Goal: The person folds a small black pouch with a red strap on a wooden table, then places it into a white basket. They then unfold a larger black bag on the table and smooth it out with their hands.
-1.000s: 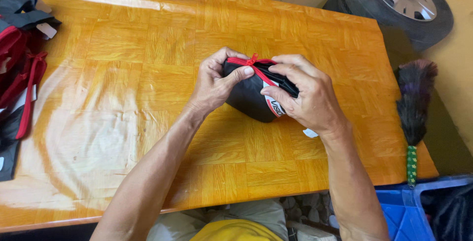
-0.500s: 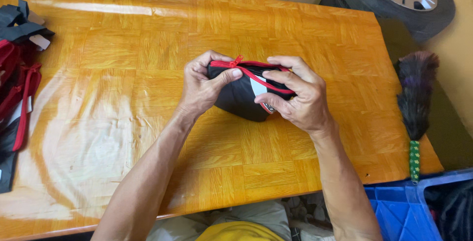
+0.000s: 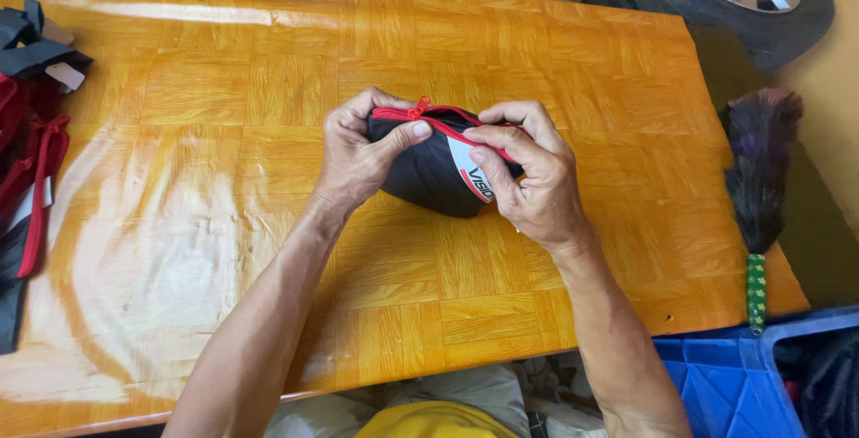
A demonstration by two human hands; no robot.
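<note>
While both hands clamp black pouch [image 3: 429, 170] mid table [image 3: 224, 89]: L hand [image 3: 358, 156] pinches left end, R hand [image 3: 528, 178] grips right end; red zipper [image 3: 420, 114] on top, long axis left-right btw hands.

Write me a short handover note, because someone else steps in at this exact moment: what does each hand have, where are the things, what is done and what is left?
Left hand: grips the left end of the black pouch, thumb on its red zipper.
Right hand: pinches the zipper edge at the right end.
The pouch rests on the wooden table, near its middle. Black and red fabric items lie at the table's left edge; a feather duster hangs off the right.
Done: pouch is packed full and rounded.
Left: I cannot tell whether the zipper is fully closed.
</note>
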